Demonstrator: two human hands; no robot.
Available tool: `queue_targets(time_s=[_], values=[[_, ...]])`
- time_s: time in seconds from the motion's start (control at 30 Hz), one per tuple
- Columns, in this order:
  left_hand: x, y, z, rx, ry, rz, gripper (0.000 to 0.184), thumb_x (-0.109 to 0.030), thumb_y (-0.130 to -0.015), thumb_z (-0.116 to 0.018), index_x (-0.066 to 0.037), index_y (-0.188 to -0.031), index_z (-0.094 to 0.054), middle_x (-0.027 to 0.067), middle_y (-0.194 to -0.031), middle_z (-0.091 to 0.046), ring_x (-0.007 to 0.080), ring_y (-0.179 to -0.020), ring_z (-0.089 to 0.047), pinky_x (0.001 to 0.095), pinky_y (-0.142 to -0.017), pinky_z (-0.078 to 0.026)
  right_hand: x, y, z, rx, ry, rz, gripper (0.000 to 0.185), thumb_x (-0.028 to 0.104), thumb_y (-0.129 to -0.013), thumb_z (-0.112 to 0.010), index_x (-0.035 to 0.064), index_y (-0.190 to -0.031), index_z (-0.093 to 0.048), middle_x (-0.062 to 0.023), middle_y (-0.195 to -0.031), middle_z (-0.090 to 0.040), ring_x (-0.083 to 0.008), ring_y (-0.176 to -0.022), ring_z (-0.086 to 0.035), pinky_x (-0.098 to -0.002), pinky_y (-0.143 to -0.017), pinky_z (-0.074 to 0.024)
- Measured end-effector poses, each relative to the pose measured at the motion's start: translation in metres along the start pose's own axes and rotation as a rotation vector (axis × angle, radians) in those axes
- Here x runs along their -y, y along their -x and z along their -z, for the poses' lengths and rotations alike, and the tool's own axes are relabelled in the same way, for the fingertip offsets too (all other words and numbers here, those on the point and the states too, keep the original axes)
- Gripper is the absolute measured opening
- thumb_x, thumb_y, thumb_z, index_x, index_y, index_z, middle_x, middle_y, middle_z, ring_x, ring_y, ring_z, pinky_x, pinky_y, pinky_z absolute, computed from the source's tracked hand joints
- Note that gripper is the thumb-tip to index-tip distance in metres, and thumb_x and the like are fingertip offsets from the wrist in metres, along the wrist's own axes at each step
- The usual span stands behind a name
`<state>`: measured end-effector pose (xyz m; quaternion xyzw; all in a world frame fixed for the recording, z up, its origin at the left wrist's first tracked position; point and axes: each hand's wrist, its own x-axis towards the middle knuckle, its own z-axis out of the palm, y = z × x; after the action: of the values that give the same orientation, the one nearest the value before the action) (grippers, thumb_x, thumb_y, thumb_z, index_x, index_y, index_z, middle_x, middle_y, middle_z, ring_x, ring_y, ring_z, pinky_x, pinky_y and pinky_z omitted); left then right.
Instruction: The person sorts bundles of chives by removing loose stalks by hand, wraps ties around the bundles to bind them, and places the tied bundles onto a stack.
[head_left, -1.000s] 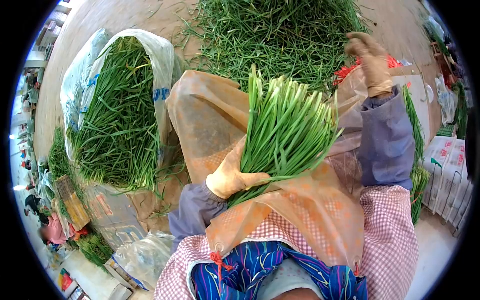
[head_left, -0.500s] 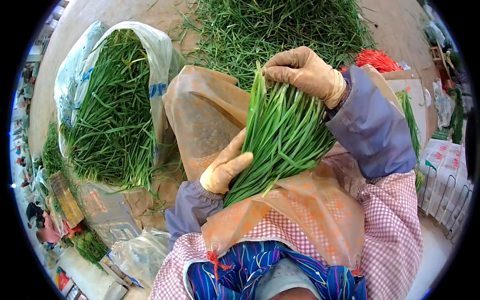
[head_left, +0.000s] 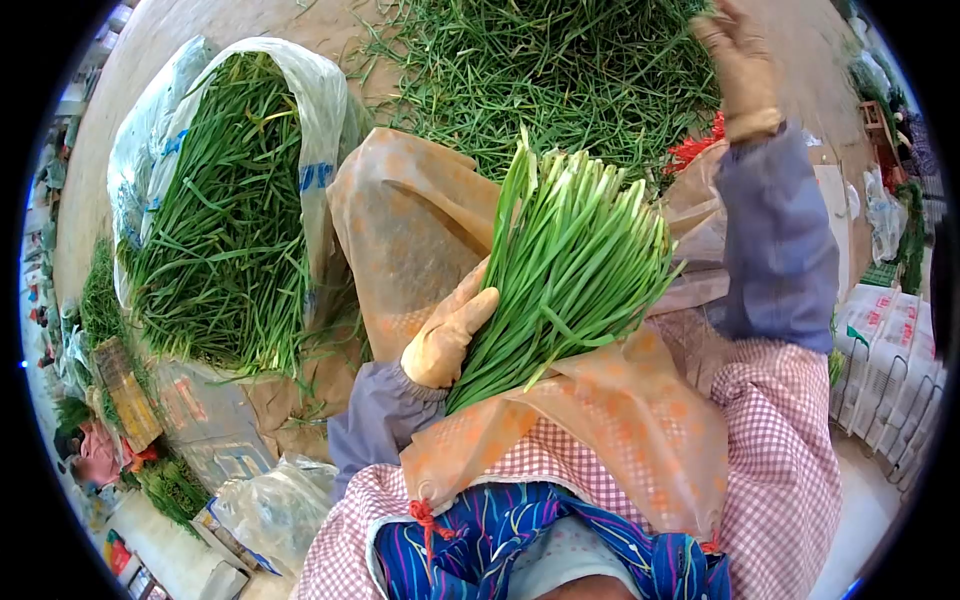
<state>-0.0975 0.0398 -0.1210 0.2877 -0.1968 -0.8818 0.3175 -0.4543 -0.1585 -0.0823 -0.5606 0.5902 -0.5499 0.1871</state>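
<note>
A thick bunch of green stalks with pale cut ends (head_left: 575, 260) lies across my lap, ends pointing away from me. My left hand (head_left: 450, 330), in a tan glove, grips its left side, thumb on top and fingers partly hidden beneath. Raised at the upper right, beside the big loose pile of greens (head_left: 550, 80), is my right hand (head_left: 738, 62), gloved too and blurred. Its fingers look spread at the pile's edge, though whether they pinch a stalk is unclear. A translucent orange-patterned apron (head_left: 600, 420) covers my lap.
To the left stands an open plastic bag (head_left: 330, 110) full of greens. Red ties (head_left: 692, 152) lie behind my right knee. Flattened cardboard (head_left: 215, 420) and clear plastic (head_left: 280, 510) are at lower left. White packages (head_left: 890, 340) stand at the right.
My right hand came down to the cut ends of the bunch, then moved away to the upper right by the pile. My left hand stays on the bunch.
</note>
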Motion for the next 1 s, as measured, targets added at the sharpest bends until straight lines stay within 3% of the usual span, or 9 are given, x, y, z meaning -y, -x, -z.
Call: queue_targets(time_s=[0.1, 0.17, 0.37, 0.57, 0.6, 0.63, 0.67, 0.77, 1.0], values=[[-0.001, 0.000, -0.003, 0.008, 0.022, 0.008, 0.059, -0.023, -0.101, -0.046, -0.006, -0.151, -0.021, 0.0106, -0.150, -0.037, 0.0216, -0.134, -0.040, 0.0363, -0.111, -0.033, 0.075, 0.057, -0.033, 0.849, -0.047, -0.127, 0.031, 0.029, -0.091, -0.066, 0.0064, -0.112, -0.067, -0.0031, -0.102, -0.068, -0.0157, -0.098, -0.060, -0.0294, -0.088, -0.0475], [-0.001, 0.001, -0.005, -0.021, 0.005, 0.014, 0.059, -0.023, -0.101, -0.046, -0.006, -0.151, -0.021, 0.0107, -0.149, -0.037, 0.0216, -0.134, -0.040, 0.0363, -0.111, -0.033, 0.111, 0.076, -0.050, 1.124, 0.012, -0.376, 0.031, 0.027, -0.089, -0.067, 0.0023, -0.107, -0.068, -0.0071, -0.097, -0.068, -0.0157, -0.091, -0.061, -0.0295, -0.083, -0.0495], [0.000, 0.004, -0.002, -0.038, 0.037, -0.014, 0.060, -0.025, -0.101, -0.048, -0.006, -0.151, -0.022, 0.0105, -0.149, -0.038, 0.0215, -0.133, -0.042, 0.0358, -0.111, -0.034, 0.082, 0.095, -0.071, 1.056, -0.318, -0.565, 0.012, 0.013, -0.085, -0.069, 0.0022, -0.089, -0.070, -0.0007, -0.077, -0.066, -0.0070, -0.071, -0.059, -0.0245, -0.067, -0.0503], [0.001, 0.003, 0.000, -0.028, 0.040, -0.019, 0.063, -0.030, -0.098, -0.053, -0.007, -0.150, -0.026, 0.0108, -0.144, -0.044, 0.0216, -0.127, -0.047, 0.0354, -0.107, -0.039, 0.018, 0.037, -0.032, 0.327, -0.453, -0.116, 0.018, 0.020, -0.089, -0.063, 0.0092, -0.101, -0.072, -0.0060, -0.100, -0.070, -0.0179, -0.098, -0.063, -0.0347, -0.094, -0.0448], [0.002, 0.003, 0.000, -0.036, 0.028, -0.026, 0.064, -0.031, -0.096, -0.054, -0.007, -0.149, -0.028, 0.0109, -0.141, -0.047, 0.0215, -0.125, -0.050, 0.0353, -0.106, -0.041, -0.037, -0.004, 0.005, 0.185, -0.587, -0.305, 0.027, 0.024, -0.089, -0.061, 0.0100, -0.112, -0.067, -0.0058, -0.109, -0.068, -0.0180, -0.102, -0.061, -0.0358, -0.097, -0.0428], [0.002, 0.003, 0.001, -0.043, 0.023, -0.020, 0.064, -0.031, -0.096, -0.054, -0.007, -0.149, -0.029, 0.0108, -0.141, -0.047, 0.0214, -0.125, -0.050, 0.0352, -0.106, -0.041, -0.031, -0.022, 0.011, -0.256, -0.599, -0.521, 0.021, 0.018, -0.089, -0.061, 0.0020, -0.102, -0.062, -0.0090, -0.086, -0.061, -0.0172, -0.084, -0.059, -0.0340, -0.073, -0.0526], [0.002, 0.004, 0.002, -0.052, 0.018, -0.014, 0.064, -0.031, -0.096, -0.055, -0.007, -0.149, -0.029, 0.0108, -0.141, -0.047, 0.0213, -0.125, -0.050, 0.0351, -0.106, -0.041, -0.002, -0.028, 0.007, -0.367, -0.775, -0.579, 0.015, 0.015, -0.090, -0.059, 0.0012, -0.096, -0.062, -0.0082, -0.078, -0.060, -0.0176, -0.066, -0.058, -0.0321, -0.062, -0.0518], [0.002, -0.002, 0.000, -0.043, -0.009, -0.032, 0.064, -0.032, -0.096, -0.055, -0.007, -0.149, -0.029, 0.0108, -0.141, -0.047, 0.0209, -0.125, -0.050, 0.0345, -0.105, -0.041, -0.020, -0.015, 0.030, 0.529, -0.485, -0.382, 0.035, 0.030, -0.089, -0.062, 0.0084, -0.117, -0.064, -0.0049, -0.110, -0.067, -0.0184, -0.101, -0.061, -0.0336, -0.094, -0.0430], [-0.005, 0.003, 0.001, 0.009, -0.324, -0.048, 0.063, -0.029, -0.099, -0.050, -0.004, -0.150, -0.024, 0.0120, -0.146, -0.041, 0.0227, -0.131, -0.044, 0.0365, -0.110, -0.036, 0.065, 0.073, -0.082, 1.036, -0.302, -0.349, 0.024, 0.027, -0.091, -0.066, 0.0043, -0.099, -0.069, -0.0038, -0.081, -0.067, -0.0100, -0.075, -0.060, -0.0254, -0.070, -0.0491]])
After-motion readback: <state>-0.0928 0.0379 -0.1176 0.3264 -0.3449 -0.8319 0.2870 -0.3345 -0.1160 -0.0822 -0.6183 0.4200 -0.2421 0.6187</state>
